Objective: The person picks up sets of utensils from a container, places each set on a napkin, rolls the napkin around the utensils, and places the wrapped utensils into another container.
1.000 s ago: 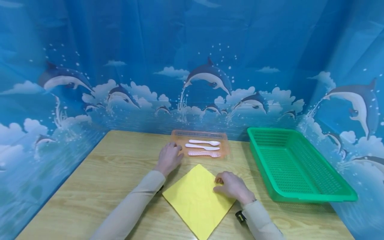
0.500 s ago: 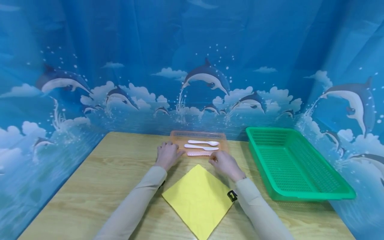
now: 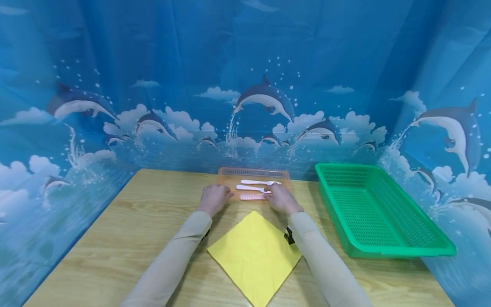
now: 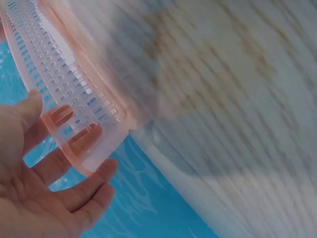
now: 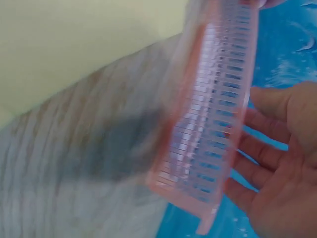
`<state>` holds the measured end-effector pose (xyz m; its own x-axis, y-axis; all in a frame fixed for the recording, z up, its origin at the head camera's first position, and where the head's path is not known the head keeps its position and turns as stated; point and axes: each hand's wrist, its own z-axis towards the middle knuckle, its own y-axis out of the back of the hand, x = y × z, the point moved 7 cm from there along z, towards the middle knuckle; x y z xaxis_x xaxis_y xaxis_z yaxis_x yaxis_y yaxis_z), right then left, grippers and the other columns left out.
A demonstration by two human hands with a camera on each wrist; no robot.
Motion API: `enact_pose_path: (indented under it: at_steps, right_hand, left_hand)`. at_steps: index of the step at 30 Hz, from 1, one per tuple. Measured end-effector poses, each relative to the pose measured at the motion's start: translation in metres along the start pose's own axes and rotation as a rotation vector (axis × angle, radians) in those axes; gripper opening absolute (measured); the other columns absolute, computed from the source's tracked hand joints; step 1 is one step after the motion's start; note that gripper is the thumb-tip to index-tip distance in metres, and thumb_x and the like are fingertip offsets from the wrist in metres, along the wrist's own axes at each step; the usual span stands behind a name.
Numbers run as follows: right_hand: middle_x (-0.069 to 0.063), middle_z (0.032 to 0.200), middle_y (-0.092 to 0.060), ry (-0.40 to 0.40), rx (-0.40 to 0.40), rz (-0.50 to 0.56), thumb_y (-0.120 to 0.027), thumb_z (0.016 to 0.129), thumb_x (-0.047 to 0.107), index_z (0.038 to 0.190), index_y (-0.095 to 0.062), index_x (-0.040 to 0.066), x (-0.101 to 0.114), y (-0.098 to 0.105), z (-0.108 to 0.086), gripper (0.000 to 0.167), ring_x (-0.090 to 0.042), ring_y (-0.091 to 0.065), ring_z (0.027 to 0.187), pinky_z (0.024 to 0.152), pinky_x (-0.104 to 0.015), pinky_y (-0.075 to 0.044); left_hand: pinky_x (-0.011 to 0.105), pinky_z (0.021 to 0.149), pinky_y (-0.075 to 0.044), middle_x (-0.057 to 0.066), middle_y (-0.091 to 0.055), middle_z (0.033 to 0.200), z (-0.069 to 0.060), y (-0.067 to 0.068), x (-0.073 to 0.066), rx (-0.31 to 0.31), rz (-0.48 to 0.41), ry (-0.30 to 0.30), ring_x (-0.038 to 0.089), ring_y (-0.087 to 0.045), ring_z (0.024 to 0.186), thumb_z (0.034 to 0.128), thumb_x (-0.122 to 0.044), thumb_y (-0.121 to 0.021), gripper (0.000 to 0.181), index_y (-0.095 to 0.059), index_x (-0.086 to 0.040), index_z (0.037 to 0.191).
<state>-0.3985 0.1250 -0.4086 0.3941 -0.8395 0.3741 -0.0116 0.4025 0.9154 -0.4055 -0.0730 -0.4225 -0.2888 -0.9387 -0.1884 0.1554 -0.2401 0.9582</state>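
Note:
In the head view, a translucent orange basket [image 3: 253,172] stands at the table's back edge, with a white spoon [image 3: 255,182], a white knife [image 3: 249,187] and a pale pink fork [image 3: 251,197] in it. My left hand [image 3: 215,198] grips the basket's left end; in the left wrist view its thumb [image 4: 30,105] lies at the rim and some fingers show through the slotted plastic. My right hand [image 3: 281,199] hovers over the basket's front right, covering the cutlery's right ends. In the right wrist view its fingers [image 5: 260,151] are loosely bent beside the rim, holding nothing visible.
A yellow napkin [image 3: 255,258] lies cornerwise on the wooden table [image 3: 126,238] between both forearms. To the right stands a large green basket [image 3: 341,217]. A blue dolphin-printed curtain [image 3: 172,85] hangs behind and at both sides.
My right hand has moved forward and left, from above the napkin to over the orange basket's front right. My left hand has stayed at the basket's left end, shifting only slightly.

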Motion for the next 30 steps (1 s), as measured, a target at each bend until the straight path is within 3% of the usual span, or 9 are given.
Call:
enact_pose_path:
  at_steps: [6, 10, 16, 22, 28, 30]
  right_hand:
    - [-0.017, 0.124, -0.065, -0.038, 0.081, -0.01, -0.06, 0.096, 0.021, 0.125, -0.062, -0.001, -0.011, -0.017, 0.008, 0.037, -0.037, -0.061, 0.116, 0.101, -0.049, -0.048]
    - [-0.015, 0.126, -0.065, -0.056, 0.097, -0.044, -0.064, 0.095, 0.025, 0.126, -0.062, 0.002, -0.015, -0.021, 0.01, 0.039, -0.036, -0.061, 0.116, 0.099, -0.05, -0.049]
    - [-0.006, 0.127, -0.063, -0.063, 0.139, -0.155, -0.063, 0.096, 0.03, 0.106, -0.068, 0.013, -0.018, -0.025, 0.016, 0.02, -0.029, -0.062, 0.103, 0.088, -0.054, -0.048]
    - [-0.005, 0.112, -0.068, -0.12, 0.176, -0.169, -0.061, 0.097, 0.028, 0.095, -0.068, 0.014, -0.021, -0.028, 0.02, 0.015, -0.024, -0.06, 0.092, 0.091, -0.058, -0.043]
    - [-0.009, 0.133, -0.061, -0.152, 0.2, -0.185, -0.055, 0.098, 0.024, 0.087, -0.066, 0.014, -0.025, -0.031, 0.021, 0.02, -0.032, -0.058, 0.113, 0.102, -0.065, -0.037]
    - [-0.009, 0.132, -0.062, -0.16, 0.196, -0.196, -0.053, 0.098, 0.024, 0.085, -0.066, 0.014, -0.025, -0.031, 0.021, 0.02, -0.034, -0.058, 0.115, 0.104, -0.066, -0.035]
  left_hand:
    - [0.049, 0.086, -0.051, 0.004, -0.075, 0.095, 0.0, -0.002, -0.003, -0.007, -0.015, -0.031, 0.028, -0.068, 0.092, 0.0979, -0.035, -0.059, 0.024, -0.073, -0.017, 0.09]
    - [0.05, 0.089, -0.05, 0.004, -0.075, 0.097, 0.001, -0.003, -0.003, 0.003, -0.015, -0.029, 0.028, -0.068, 0.093, 0.0983, -0.035, -0.058, 0.024, -0.073, -0.018, 0.092]
    - [0.05, 0.085, -0.051, 0.003, -0.075, 0.093, 0.002, -0.001, -0.002, 0.0, -0.012, -0.022, 0.027, -0.068, 0.09, 0.0982, -0.037, -0.058, 0.025, -0.074, -0.019, 0.091]
    - [0.052, 0.08, -0.052, 0.003, -0.074, 0.089, 0.001, 0.0, -0.001, 0.025, -0.002, -0.005, 0.03, -0.067, 0.088, 0.0991, -0.039, -0.056, 0.03, -0.071, -0.019, 0.084]
    - [0.054, 0.084, -0.051, 0.004, -0.075, 0.098, 0.001, -0.002, -0.001, 0.043, 0.0, 0.014, 0.033, -0.066, 0.094, 0.0991, -0.039, -0.056, 0.027, -0.073, -0.02, 0.091]
    - [0.055, 0.085, -0.051, 0.004, -0.075, 0.101, 0.002, -0.003, 0.0, 0.048, 0.001, 0.02, 0.034, -0.065, 0.096, 0.0992, -0.04, -0.056, 0.026, -0.074, -0.021, 0.098]
